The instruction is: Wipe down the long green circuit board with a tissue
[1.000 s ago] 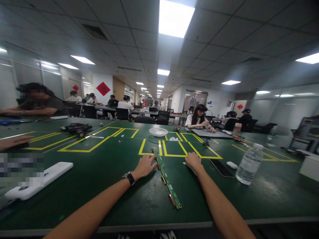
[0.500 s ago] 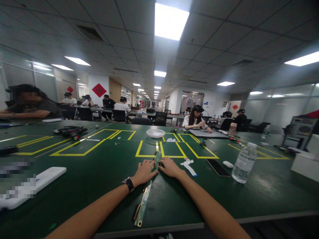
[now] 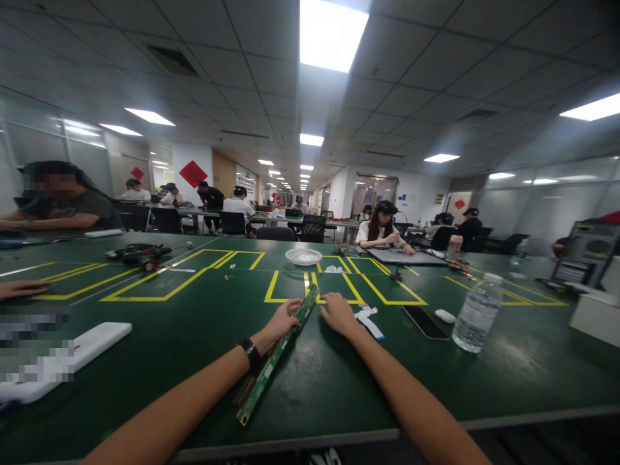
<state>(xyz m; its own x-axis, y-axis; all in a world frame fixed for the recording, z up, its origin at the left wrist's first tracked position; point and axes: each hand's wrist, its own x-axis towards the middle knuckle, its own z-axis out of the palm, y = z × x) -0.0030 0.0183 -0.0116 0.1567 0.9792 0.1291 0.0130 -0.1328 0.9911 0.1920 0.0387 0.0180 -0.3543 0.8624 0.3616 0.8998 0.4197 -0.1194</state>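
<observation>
A long, narrow green circuit board (image 3: 277,360) lies slantwise in front of me, its far end pointing away and to the right. My left hand (image 3: 281,321) grips its edge near the middle of the far half, thumb and fingers pinched around it. Brown connectors show along the near left edge of the board. Beside the far end rests my right hand (image 3: 338,314), its fingers loosely bent and apart, with a narrow gap to the board. Just right of that hand is a white flat ribbon cable (image 3: 372,325) with a blue tip.
On the green table (image 3: 339,394), a phone (image 3: 425,323), a white earphone case (image 3: 445,316) and a water bottle (image 3: 478,314) stand to the right. A clear round dish (image 3: 303,258) sits beyond my hands. A white device (image 3: 92,349) lies left. Co-workers sit around.
The circuit board has turned and tilted, its near end swinging left. My right hand has come off the board and moved slightly right. A co-worker's hand has appeared at far left.
</observation>
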